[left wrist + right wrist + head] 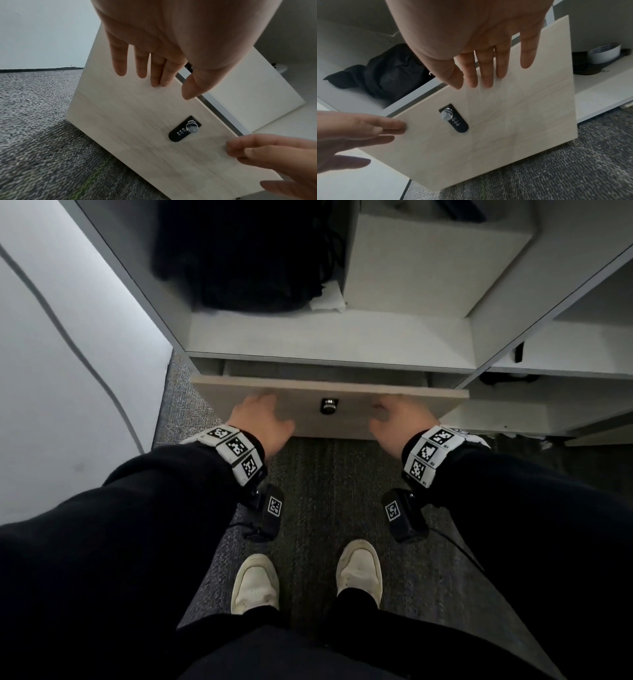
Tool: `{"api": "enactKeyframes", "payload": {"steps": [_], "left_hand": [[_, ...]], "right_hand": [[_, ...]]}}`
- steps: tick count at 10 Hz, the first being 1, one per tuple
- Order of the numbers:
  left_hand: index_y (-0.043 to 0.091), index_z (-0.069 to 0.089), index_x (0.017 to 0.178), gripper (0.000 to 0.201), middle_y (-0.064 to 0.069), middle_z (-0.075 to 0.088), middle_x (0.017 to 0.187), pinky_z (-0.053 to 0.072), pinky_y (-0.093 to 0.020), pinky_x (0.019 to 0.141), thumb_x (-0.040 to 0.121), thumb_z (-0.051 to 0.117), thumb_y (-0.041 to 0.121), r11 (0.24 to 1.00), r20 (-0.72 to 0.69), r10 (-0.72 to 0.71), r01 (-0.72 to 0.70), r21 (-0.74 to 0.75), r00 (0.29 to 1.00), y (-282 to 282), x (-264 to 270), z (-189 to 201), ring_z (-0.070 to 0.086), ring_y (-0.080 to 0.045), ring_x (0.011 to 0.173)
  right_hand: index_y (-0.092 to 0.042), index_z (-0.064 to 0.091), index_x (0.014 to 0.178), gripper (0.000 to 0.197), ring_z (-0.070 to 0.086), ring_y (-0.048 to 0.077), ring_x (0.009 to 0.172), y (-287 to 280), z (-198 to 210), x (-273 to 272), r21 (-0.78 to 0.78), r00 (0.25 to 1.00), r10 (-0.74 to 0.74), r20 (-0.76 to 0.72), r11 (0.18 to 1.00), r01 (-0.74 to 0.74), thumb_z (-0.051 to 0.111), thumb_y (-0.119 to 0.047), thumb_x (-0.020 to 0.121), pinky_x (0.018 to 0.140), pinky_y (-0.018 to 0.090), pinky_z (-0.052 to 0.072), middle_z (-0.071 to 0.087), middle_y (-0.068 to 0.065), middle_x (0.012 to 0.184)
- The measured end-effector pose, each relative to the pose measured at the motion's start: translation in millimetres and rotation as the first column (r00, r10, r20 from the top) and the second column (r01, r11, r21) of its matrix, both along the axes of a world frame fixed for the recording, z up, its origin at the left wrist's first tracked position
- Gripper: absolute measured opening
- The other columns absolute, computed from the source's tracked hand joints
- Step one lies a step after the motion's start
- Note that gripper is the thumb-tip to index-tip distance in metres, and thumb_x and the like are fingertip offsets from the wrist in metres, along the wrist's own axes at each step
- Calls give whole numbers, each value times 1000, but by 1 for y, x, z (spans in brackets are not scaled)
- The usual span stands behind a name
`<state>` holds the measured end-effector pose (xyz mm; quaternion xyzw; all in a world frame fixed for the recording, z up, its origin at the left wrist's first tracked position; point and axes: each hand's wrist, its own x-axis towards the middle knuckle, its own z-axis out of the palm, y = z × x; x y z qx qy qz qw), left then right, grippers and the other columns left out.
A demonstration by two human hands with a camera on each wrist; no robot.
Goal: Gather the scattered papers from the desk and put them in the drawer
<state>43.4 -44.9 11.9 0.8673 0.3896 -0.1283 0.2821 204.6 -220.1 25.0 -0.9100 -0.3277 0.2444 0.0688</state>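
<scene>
The drawer has a pale wood front with a black combination lock and chrome knob at its middle. It stands out a little from the white cabinet, leaving a narrow gap along its top edge. No papers show in that gap. My left hand lies on the front left of the lock, fingers straight. My right hand lies on it right of the lock, fingers straight too. The left wrist view shows my left fingertips touching the wood; the right wrist view shows my right fingertips doing the same.
On the shelf above the drawer sit a black bag, a white box and a crumpled white sheet. A roll of tape lies in the compartment to the right. Grey carpet and my white shoes are below.
</scene>
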Motion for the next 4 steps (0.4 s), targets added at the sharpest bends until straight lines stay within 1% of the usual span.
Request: {"api": "enactKeyframes", "payload": {"steps": [1,2,3,4], "left_hand": [[12,31,151,71,-12,33,158,32,-43,115,88,56,36,1000,11,27,-26,-13,1000,8,6,0,35,-35,141],[10,33,150,66,-12,33,157,29,-38,114,91,56,30,999,38,14,-13,-31,999,2,5,7,35,-32,141],[13,32,152,65,-9,33,158,28,-34,114,94,54,32,998,48,-16,18,-52,999,-11,-2,20,35,-29,142],[16,32,152,64,-10,39,155,35,-35,110,94,51,36,997,66,-47,50,-54,997,-26,-12,43,43,-29,137]], "right_hand": [[-23,50,137,52,45,32,130,2,-6,8,-4,1000,17,15,1000,-17,46,-38,87,108,41,41,47,7,145],[-23,53,136,49,38,30,138,-2,-2,6,24,1000,4,-16,1000,-4,49,-35,89,114,35,30,37,4,154],[-22,55,134,46,40,26,137,-13,4,0,73,998,-27,-62,997,32,51,-34,90,112,30,30,43,5,149],[-21,58,131,44,46,24,130,-27,21,-11,124,997,-49,-66,991,57,51,-35,90,107,30,36,49,5,141]]}}
